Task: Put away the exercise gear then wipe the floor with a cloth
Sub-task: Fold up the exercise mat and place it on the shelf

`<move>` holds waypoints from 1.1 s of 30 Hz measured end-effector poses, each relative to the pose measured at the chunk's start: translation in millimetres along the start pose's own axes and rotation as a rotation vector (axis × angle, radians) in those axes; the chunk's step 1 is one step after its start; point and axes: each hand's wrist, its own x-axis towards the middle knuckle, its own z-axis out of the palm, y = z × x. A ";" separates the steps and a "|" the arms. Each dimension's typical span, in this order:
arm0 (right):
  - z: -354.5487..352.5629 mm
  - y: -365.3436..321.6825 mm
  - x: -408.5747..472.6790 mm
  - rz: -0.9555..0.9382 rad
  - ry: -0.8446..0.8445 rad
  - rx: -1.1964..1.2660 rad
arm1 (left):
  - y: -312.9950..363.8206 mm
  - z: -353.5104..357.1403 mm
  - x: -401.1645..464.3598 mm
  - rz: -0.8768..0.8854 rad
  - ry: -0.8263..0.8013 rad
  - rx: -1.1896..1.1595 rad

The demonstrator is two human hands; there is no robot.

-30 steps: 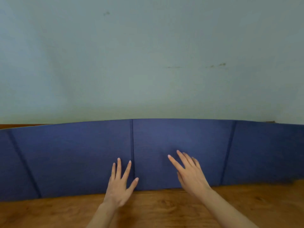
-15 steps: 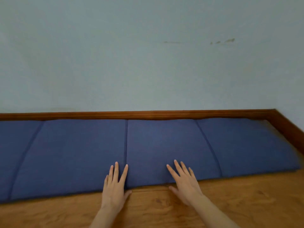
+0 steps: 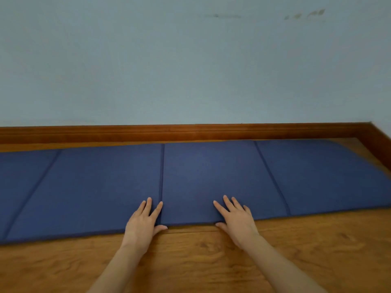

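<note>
A long dark blue exercise mat (image 3: 211, 176) with fold creases lies flat on the wooden floor (image 3: 201, 261), parallel to the wall. My left hand (image 3: 145, 222) presses flat on its near edge beside the middle crease, fingers straight, thumb on the floor. My right hand (image 3: 237, 218) lies flat on the near edge of the panel to the right, fingers spread, thumb at the mat's edge. Neither hand holds anything. The mat's left end runs out of view.
A brown wooden skirting board (image 3: 190, 132) runs along the pale blue wall (image 3: 190, 60) just behind the mat and turns at the right corner (image 3: 378, 140). Bare wooden floor stretches in front of the mat.
The mat has dropped from leaning upright against the wall to lying flat on the floor. Both hands followed it down and now press its near edge.
</note>
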 end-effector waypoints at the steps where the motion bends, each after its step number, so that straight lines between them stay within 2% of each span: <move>1: -1.9 -1.0 0.6 -0.002 -0.007 -0.017 | -0.1 -2.3 -0.6 0.009 0.011 -0.009; 5: -8.2 -5.6 -2.0 -0.018 -0.016 -0.097 | 4.2 -5.3 -7.9 0.002 0.094 -0.097; 13: -3.2 -8.7 -41.8 -0.067 -0.024 -0.125 | 7.2 -4.9 -38.3 0.056 0.105 -0.025; 16: 5.8 -6.5 -65.6 -0.121 -0.062 -0.142 | 13.5 -0.2 -64.0 0.067 0.042 -0.033; 20: 17.6 8.1 -104.5 -0.195 -0.115 -0.188 | 27.8 12.4 -98.4 0.145 0.046 0.002; 22: 25.8 16.9 -123.7 -0.206 -0.145 -0.181 | 33.1 8.8 -111.4 0.207 -0.034 -0.027; 24: 32.2 26.1 -140.1 -0.198 -0.155 -0.145 | 35.1 20.9 -114.2 0.250 0.018 0.057; 28: 36.7 50.7 -164.6 -0.212 -0.150 -0.052 | 52.2 23.7 -120.8 0.302 -0.001 0.058; 30: 37.8 63.4 -172.6 -0.153 -0.077 0.068 | 64.9 8.9 -124.0 0.317 0.006 0.038; 33: 40.4 91.1 -185.0 0.077 0.125 0.379 | 96.8 -8.6 -123.9 0.317 0.090 -0.045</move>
